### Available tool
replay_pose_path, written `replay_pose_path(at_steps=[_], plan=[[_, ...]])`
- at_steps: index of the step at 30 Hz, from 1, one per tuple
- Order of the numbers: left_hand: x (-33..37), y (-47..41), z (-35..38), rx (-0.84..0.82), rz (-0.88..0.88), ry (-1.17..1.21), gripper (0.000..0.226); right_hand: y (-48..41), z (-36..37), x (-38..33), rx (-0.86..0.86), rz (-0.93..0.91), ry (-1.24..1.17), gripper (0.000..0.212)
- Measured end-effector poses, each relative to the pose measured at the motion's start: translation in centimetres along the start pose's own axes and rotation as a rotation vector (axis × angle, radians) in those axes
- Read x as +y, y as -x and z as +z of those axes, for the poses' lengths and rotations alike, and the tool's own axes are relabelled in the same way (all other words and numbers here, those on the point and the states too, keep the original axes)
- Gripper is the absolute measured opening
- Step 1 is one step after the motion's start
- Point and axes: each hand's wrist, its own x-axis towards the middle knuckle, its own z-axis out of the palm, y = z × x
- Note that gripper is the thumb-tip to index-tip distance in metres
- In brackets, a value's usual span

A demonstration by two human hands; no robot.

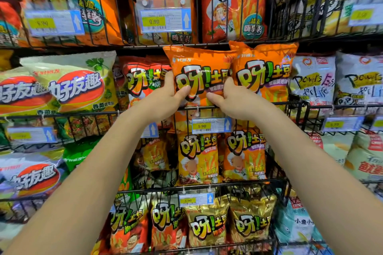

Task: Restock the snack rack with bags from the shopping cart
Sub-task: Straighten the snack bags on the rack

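Orange crisp bag (196, 72), gripped by left hand (165, 98) and right hand (230, 99), looks half-seated at the front rim of the wire basket (275, 103). Cart unseen; remainder unknown.

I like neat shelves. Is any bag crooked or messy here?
A little. The orange bag in the left hand and right hand leans sideways, not yet settled. One shelf down, a small yellow bag sits slumped farther back than its neighbours. Nothing looks torn or spilled.
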Motion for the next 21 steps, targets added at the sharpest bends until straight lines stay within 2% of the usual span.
replay_pose_path(at_steps=[4, 12, 15, 21], plan=[[0.5, -0.9, -0.1, -0.066, -0.059, 0.107, 0.079, -0.8, 0.3, -0.1, -0.005, 0.024, 0.024, 0.087], [0.5, -1.4, -0.1, -0.134, -0.17, 0.031, 0.084, -1.4, 0.4, -0.1, -0.031, 0.072, 0.041, 0.088], [0.7, -1.4, 0.0, -0.106, -0.194, -0.007, 0.083, -1.2, 0.4, -0.3, -0.013, 0.08, 0.039, 0.085], [1.2, 0.2, 0.6, 0.008, -0.128, -0.042, 0.078, 0.4, 1.1, 0.3, 0.128, -0.004, 0.02, 0.075]])
